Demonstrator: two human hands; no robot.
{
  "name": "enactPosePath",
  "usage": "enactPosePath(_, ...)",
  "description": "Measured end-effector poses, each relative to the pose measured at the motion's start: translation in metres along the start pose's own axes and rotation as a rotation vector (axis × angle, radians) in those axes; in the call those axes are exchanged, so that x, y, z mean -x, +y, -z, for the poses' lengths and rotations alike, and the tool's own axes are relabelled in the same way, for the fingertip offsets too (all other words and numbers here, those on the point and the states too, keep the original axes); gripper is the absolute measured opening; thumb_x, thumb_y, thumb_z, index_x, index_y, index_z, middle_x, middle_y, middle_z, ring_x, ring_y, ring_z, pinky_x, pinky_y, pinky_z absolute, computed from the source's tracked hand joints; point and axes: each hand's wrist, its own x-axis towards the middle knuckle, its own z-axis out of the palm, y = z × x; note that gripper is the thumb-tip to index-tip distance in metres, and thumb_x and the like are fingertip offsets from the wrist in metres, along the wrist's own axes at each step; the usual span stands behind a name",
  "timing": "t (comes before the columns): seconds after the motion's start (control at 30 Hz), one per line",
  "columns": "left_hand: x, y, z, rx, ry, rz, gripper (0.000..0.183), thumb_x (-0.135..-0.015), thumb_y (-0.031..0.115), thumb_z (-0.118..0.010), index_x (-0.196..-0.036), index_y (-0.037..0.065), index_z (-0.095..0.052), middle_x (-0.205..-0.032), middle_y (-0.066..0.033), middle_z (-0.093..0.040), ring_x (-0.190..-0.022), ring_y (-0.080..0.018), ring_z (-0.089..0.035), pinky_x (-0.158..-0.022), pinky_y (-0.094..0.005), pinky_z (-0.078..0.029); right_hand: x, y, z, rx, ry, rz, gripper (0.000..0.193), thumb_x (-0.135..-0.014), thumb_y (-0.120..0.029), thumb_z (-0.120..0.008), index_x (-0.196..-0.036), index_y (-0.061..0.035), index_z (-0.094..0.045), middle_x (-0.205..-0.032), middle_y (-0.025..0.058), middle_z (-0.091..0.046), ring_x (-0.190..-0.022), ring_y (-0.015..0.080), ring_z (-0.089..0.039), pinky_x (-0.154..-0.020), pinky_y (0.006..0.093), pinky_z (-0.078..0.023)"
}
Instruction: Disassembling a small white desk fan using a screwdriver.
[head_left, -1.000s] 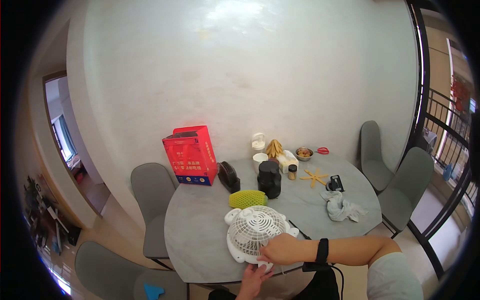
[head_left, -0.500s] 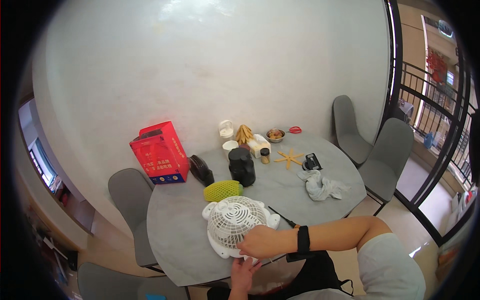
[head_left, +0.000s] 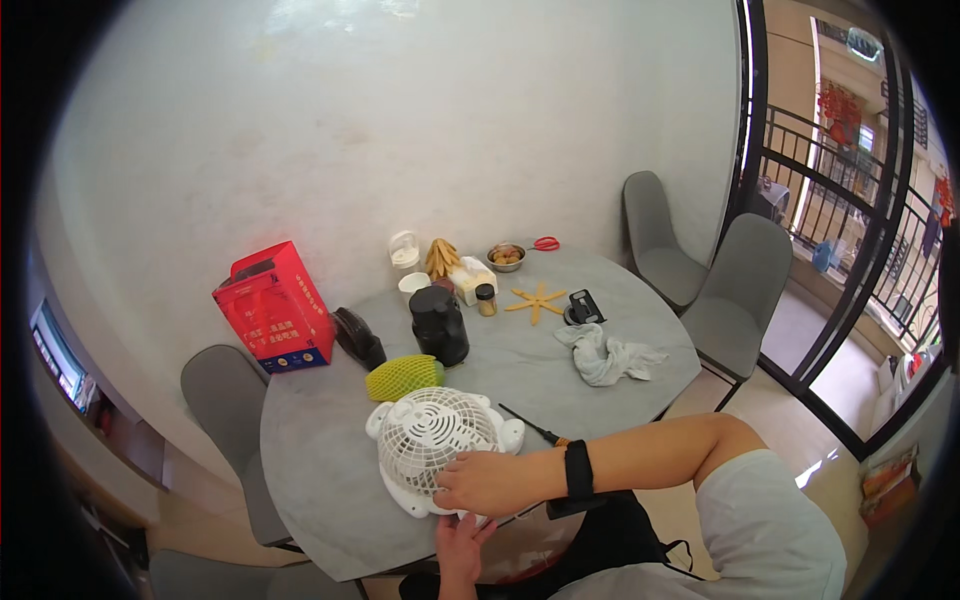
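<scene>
Right hand (head_left: 500, 482) stays curled at the white fan housing's (head_left: 437, 430) five o'clock, left hand (head_left: 460, 550) part-spread at six, grips unclear; only the view swings, handling continuing at the counter's (head_left: 320, 500) seven o'clock.

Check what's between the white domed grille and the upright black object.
Head view: a yellow-green netted object lies between the grille and black object.

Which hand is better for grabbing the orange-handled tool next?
Right, I think: the right hand is closer to the tool, its black wristband beside the handle. The left hand is farther, at the near edge of the white fan.
</scene>
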Motion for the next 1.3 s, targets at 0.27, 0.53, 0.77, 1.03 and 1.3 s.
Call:
enactPosePath(0.27,0.001,-0.001,0.008,0.008,0.004,0.0,0.04,-0.102,0.011,-0.061,-0.138,0.001,-0.044,-0.13,-0.0151,-0.063,-0.11,-0.0324,-0.071,-0.09,-0.0452,-0.063,-0.025,-0.017,0.033,-0.045,-0.674,-0.43,0.032,-0.085,-0.025,-0.07,-0.107,-0.0031,-0.062,-0.091,0.0152,-0.067,-0.087,0.0359,-0.071,-0.072,0.0471,-0.055)
enactPosePath(0.53,-0.001,-0.001,0.003,-0.01,0.004,0.032,0.044,-0.103,0.013,-0.062,-0.14,0.001,-0.044,-0.133,-0.0138,-0.062,-0.112,-0.0286,-0.07,-0.091,-0.043,-0.063,-0.024,-0.019,0.035,-0.042,-0.687,-0.445,0.036,-0.083,-0.021,-0.071,-0.111,-0.0021,-0.06,-0.093,0.016,-0.068,-0.086,0.0378,-0.071,-0.071,0.0489,-0.056)
enactPosePath(0.77,-0.002,0.002,0.001,0.037,-0.029,0.024,0.038,-0.104,0.01,-0.061,-0.138,0.0,-0.047,-0.133,-0.0125,-0.06,-0.117,-0.0265,-0.067,-0.096,-0.0436,-0.061,-0.007,-0.008,0.014,-0.08,-0.131,-0.075,0.03,-0.088,-0.021,-0.067,-0.11,-0.0033,-0.06,-0.079,0.0161,-0.07,-0.072,0.0381,-0.073,-0.059,0.0502,-0.055)
enactPosePath(1.03,0.007,0.001,0.0,0.032,-0.039,0.038,0.042,-0.104,0.008,-0.059,-0.142,0.001,-0.044,-0.138,-0.0122,-0.056,-0.122,-0.0252,-0.062,-0.098,-0.0438,-0.06,-0.002,-0.018,0.02,-0.059,-0.248,-0.197,0.031,-0.091,-0.026,-0.069,-0.112,-0.0061,-0.058,-0.088,0.0137,-0.066,-0.078,0.0354,-0.072,-0.065,0.047,-0.056)
enactPosePath(1.3,0.003,-0.002,0.002,0.039,-0.039,0.045,0.045,-0.102,0.008,-0.061,-0.144,0.004,-0.046,-0.133,-0.0102,-0.061,-0.119,-0.0254,-0.065,-0.098,-0.0407,-0.059,-0.005,-0.018,0.018,0.098,-0.491,-0.451,0.02,-0.097,-0.029,-0.058,-0.101,-0.0088,-0.057,-0.076,0.0121,-0.062,-0.071,0.035,-0.07,-0.057,0.0474,-0.055)
